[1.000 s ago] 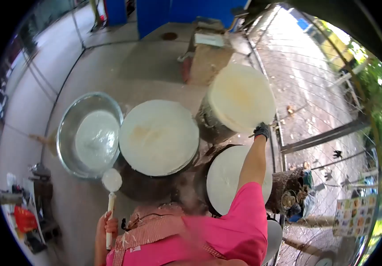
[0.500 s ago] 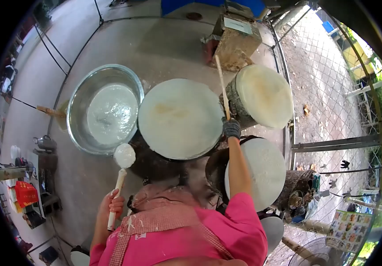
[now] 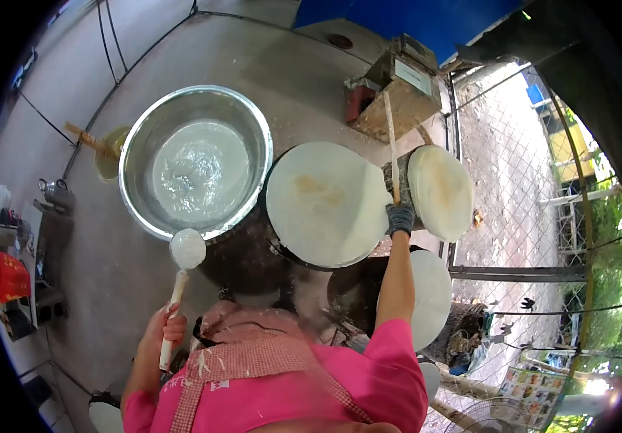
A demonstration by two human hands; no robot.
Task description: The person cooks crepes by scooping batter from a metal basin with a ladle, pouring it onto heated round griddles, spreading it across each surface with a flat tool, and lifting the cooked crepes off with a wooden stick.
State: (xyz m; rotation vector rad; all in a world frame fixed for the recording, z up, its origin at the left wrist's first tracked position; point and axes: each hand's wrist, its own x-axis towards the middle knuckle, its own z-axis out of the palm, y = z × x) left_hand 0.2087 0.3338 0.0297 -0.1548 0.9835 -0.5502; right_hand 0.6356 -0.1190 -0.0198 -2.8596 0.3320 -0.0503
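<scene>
My left hand point(image 3: 165, 327) is wrapped round the pale handle of a ladle point(image 3: 187, 249), whose white-coated bowl is at the near rim of a large metal basin point(image 3: 129, 189). White liquid point(image 3: 201, 172) lies in the basin. In a dark glove, my right hand point(image 3: 399, 219) grips a long thin wooden stick point(image 3: 392, 148) that points away from me. It is at the right edge of a round pan covered with a pale sheet point(image 3: 325, 206). Beyond the hand stands a drum-like stand topped with a browned pale sheet point(image 3: 441, 193).
Another pale round surface point(image 3: 431, 299) lies under and right of my right forearm. A worn box point(image 3: 405, 101) stands at the back. Wire fencing point(image 3: 520, 216) runs along the right. A kettle point(image 3: 57, 193) and red bag point(image 3: 12, 277) are at the left.
My right hand has drawn back from the browned sheet on the stand to the middle pan's edge, with the stick now plainly visible. The view has shifted; the ladle stays in my left hand.
</scene>
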